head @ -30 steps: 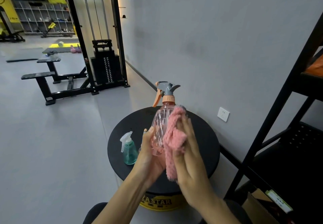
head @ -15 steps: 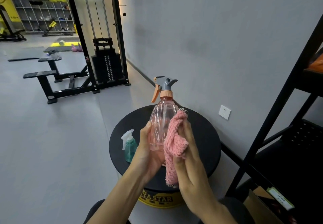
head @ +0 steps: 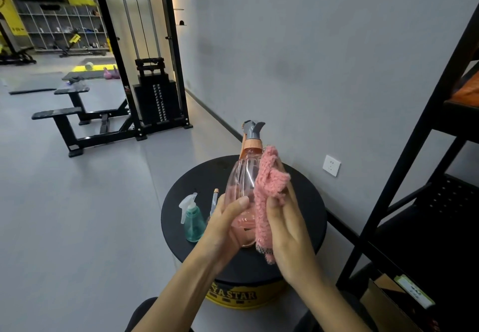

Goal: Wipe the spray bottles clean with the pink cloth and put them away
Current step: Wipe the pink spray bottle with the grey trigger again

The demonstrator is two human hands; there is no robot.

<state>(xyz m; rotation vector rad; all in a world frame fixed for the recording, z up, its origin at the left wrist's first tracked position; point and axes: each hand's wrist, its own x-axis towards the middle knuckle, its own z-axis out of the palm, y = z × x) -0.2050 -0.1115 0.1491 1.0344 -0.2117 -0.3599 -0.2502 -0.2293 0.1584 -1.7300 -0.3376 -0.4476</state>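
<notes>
My left hand [head: 225, 224] grips the lower body of a clear pink spray bottle [head: 242, 178] with a grey and orange trigger head, held upright above the round black table [head: 305, 202]. My right hand [head: 286, 217] presses the pink cloth [head: 269, 184] flat against the bottle's right side; the cloth's tail hangs below the bottle. A small teal spray bottle [head: 192, 219] with a white trigger stands on the table, left of my hands. A thin tube with an orange tip [head: 214, 200] shows behind my left fingers.
A black metal shelving rack [head: 420, 165] stands at the right, with a cardboard box [head: 388, 303] at its foot. The grey wall with a white socket [head: 331, 165] runs behind the table. A weight machine [head: 153, 93] and benches [head: 64, 116] stand at the back left on open grey floor.
The bottle has turned in my left hand, its trigger now pointing away. My right hand has slid the cloth higher along the bottle's side.
</notes>
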